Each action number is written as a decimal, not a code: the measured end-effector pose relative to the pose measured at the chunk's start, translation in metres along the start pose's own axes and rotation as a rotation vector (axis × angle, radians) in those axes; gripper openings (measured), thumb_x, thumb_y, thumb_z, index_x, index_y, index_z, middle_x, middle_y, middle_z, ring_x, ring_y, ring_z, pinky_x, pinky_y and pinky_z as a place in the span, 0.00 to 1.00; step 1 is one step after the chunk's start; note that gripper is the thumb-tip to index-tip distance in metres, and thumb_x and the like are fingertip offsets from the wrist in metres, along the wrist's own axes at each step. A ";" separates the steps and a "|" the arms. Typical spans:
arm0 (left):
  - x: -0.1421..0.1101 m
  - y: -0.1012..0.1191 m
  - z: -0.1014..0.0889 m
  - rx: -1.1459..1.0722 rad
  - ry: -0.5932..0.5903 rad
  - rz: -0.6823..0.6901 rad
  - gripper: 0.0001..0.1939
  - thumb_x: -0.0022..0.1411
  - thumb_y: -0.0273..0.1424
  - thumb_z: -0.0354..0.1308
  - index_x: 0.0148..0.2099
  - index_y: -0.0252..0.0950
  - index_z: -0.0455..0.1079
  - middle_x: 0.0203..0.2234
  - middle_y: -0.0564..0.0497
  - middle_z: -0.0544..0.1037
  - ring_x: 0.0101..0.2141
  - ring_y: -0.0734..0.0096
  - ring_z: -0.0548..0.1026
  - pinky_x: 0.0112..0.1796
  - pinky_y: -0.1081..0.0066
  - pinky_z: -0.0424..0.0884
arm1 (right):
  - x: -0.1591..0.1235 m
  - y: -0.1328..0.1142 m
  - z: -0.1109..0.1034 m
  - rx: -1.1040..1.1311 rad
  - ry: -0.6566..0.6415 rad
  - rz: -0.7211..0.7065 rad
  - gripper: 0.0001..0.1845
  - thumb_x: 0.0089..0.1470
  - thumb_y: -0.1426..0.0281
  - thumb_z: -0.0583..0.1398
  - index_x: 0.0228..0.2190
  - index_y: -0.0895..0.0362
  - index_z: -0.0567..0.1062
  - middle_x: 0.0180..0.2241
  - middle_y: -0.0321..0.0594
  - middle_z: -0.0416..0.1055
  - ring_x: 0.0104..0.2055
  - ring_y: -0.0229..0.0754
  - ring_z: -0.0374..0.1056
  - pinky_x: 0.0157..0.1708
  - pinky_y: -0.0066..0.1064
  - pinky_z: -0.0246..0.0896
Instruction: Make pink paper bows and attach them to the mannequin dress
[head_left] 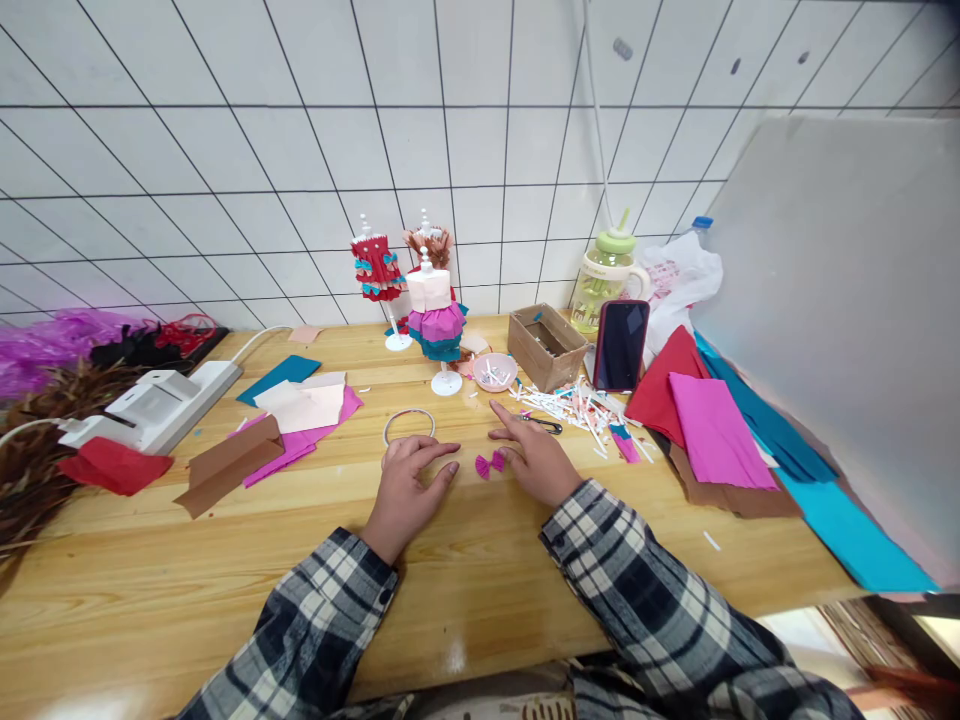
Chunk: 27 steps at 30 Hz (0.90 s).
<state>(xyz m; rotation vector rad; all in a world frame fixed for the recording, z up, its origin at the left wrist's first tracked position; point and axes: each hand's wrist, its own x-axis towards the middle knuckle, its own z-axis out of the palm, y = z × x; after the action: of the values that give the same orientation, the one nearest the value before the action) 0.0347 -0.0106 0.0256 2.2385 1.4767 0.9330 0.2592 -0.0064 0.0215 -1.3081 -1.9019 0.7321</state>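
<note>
A small magenta paper bow lies on the wooden table between my hands. My right hand is beside it, index finger stretched forward and thumb close to the bow's right end. My left hand rests to the left with its fingers apart and nothing in it. Just beyond its knuckles lies a thin pale ring, partly hidden by the fingers. Dark-handled scissors or snips lie partly behind my right hand. Ahead stands a small dress form with a white top and a magenta and teal skirt.
Two more dressed forms stand behind, one in a red dress. White paper scraps, a pink dish, a cardboard box, a phone and a bottle are right. Coloured paper lies both sides; a power strip is left.
</note>
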 end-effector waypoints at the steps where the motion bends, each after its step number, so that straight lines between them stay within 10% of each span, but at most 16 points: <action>1: 0.000 0.001 0.000 -0.001 -0.007 -0.001 0.12 0.61 0.36 0.57 0.45 0.43 0.76 0.38 0.48 0.74 0.42 0.62 0.69 0.46 0.58 0.63 | 0.000 0.001 0.002 -0.071 0.006 0.005 0.38 0.54 0.76 0.57 0.64 0.48 0.53 0.41 0.38 0.77 0.49 0.46 0.65 0.50 0.39 0.57; 6: 0.000 0.003 0.000 0.001 -0.035 -0.012 0.11 0.61 0.38 0.57 0.43 0.43 0.77 0.37 0.49 0.75 0.41 0.62 0.69 0.45 0.59 0.63 | 0.000 0.000 0.013 -0.177 0.020 0.039 0.46 0.48 0.77 0.63 0.64 0.52 0.51 0.34 0.38 0.75 0.43 0.46 0.66 0.47 0.37 0.57; 12: 0.000 0.004 0.003 0.041 -0.113 -0.069 0.16 0.60 0.45 0.57 0.47 0.45 0.75 0.41 0.49 0.76 0.44 0.60 0.69 0.46 0.58 0.62 | -0.001 -0.002 0.021 0.199 0.004 0.130 0.50 0.47 0.75 0.63 0.65 0.52 0.44 0.29 0.31 0.72 0.29 0.36 0.62 0.34 0.29 0.58; 27: 0.000 0.009 0.003 0.032 -0.206 -0.019 0.05 0.56 0.36 0.61 0.31 0.45 0.78 0.39 0.52 0.77 0.42 0.60 0.70 0.43 0.58 0.61 | -0.005 -0.013 0.022 0.243 -0.045 0.055 0.43 0.46 0.73 0.65 0.61 0.52 0.55 0.31 0.32 0.74 0.27 0.35 0.61 0.32 0.29 0.60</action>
<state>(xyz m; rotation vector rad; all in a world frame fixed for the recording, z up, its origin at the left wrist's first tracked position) 0.0426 -0.0144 0.0285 2.2609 1.4267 0.6544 0.2362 -0.0166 0.0175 -1.2026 -1.7539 0.9952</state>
